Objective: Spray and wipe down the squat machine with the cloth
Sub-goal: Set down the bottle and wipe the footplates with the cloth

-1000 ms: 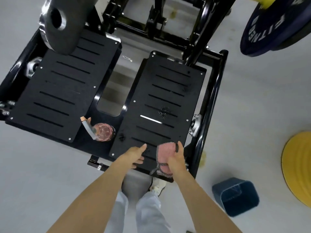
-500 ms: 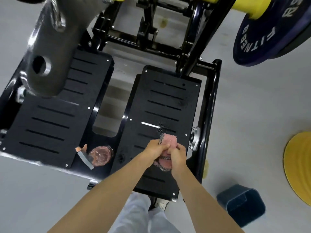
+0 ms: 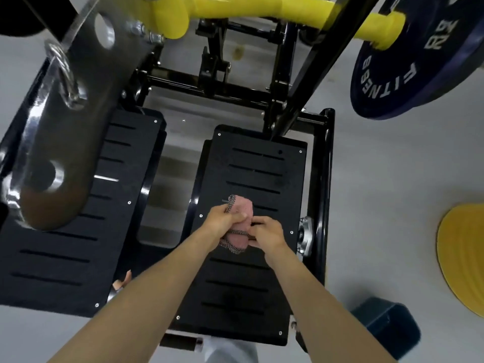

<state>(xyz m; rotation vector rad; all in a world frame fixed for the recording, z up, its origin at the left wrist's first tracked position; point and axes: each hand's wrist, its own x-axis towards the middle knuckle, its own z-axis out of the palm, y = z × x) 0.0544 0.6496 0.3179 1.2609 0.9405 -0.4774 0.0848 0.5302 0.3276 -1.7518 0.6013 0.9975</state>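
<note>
Below me lies the black squat machine with two slotted foot plates, the right plate and the left plate. A pink cloth with a dark braided edge is bunched over the middle of the right plate. My left hand grips the cloth from the left, its fingers curled round the fabric. My right hand pinches the cloth's right side. The spray bottle stands between the plates, and only its orange nozzle tip peeks out beside my left forearm.
A yellow padded bar and a dark blue weight plate hang at the top. A grey steel arm looms over the left plate. On the floor are a blue bin at lower right and a yellow disc at right.
Both hands have moved forward up the right plate, and my left hand has joined the right on the cloth. My view has tilted forward, and my left forearm now hides most of the bottle.
</note>
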